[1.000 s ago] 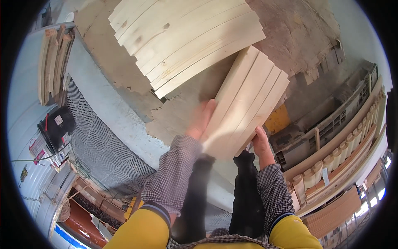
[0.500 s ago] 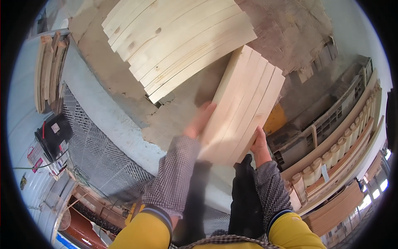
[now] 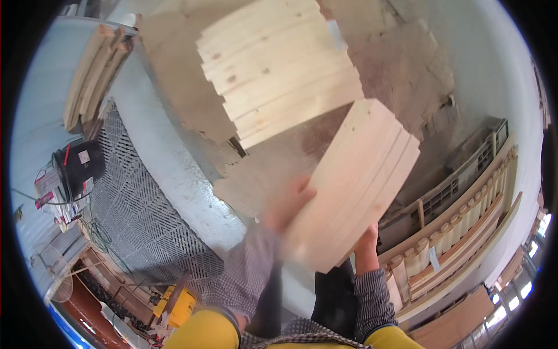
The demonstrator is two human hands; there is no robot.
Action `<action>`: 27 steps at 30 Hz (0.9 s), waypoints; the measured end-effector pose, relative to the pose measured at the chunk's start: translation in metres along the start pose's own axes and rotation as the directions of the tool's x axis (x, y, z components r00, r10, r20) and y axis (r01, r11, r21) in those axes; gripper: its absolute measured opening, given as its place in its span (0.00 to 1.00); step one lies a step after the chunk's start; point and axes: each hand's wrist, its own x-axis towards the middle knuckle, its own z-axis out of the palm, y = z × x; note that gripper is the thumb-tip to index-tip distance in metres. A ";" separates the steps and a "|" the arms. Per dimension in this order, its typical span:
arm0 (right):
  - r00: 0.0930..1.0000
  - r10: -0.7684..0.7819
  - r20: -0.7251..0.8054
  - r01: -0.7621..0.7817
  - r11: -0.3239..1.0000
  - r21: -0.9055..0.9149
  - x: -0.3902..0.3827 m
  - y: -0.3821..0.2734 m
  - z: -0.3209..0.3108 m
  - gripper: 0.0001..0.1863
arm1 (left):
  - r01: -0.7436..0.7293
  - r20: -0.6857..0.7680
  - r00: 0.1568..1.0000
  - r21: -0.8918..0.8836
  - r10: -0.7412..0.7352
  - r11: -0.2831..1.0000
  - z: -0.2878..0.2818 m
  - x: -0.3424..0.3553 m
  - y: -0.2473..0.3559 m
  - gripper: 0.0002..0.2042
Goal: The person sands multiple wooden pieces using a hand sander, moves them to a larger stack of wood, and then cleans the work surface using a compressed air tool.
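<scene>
A bundle of several pale wooden boards (image 3: 354, 180) hangs slantwise in front of my body, its far end tipped to the right. My left hand (image 3: 289, 206) grips its left edge and is smeared by motion. At the lower right edge my right hand (image 3: 366, 239) is closed round the boards, its fingers partly hidden beneath them. Just beyond the bundle lies a wide layer of similar boards (image 3: 285, 72), side by side with uneven ends.
Brown sheeting (image 3: 401, 70) covers the floor around the board layer. To the right are a dark grey trough-like frame (image 3: 447, 186) and a row of pale wooden pieces (image 3: 436, 244). On the left are a grey slatted mat (image 3: 133, 198), a black bucket (image 3: 81, 166) and leaning timber strips (image 3: 96, 75).
The view has shifted, so the board layer and surroundings sit differently in the picture. The bundle is lower and further right in view, still between both hands.
</scene>
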 end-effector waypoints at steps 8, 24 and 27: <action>0.987 0.144 -0.078 -0.111 0.938 0.328 -0.142 -0.172 0.020 0.17 | -0.145 -0.026 0.989 -0.273 0.143 0.951 0.039 -0.174 0.087 0.17; 0.857 -0.117 0.502 0.179 0.981 -0.077 -0.345 -0.413 0.081 0.18 | -0.622 -0.372 0.744 -0.084 0.554 0.779 0.047 -0.518 0.161 0.17; 0.762 -0.146 0.631 0.264 0.959 -0.097 -0.362 -0.438 0.109 0.17 | -0.491 -0.514 0.435 0.553 0.740 0.673 0.044 -0.561 0.170 0.16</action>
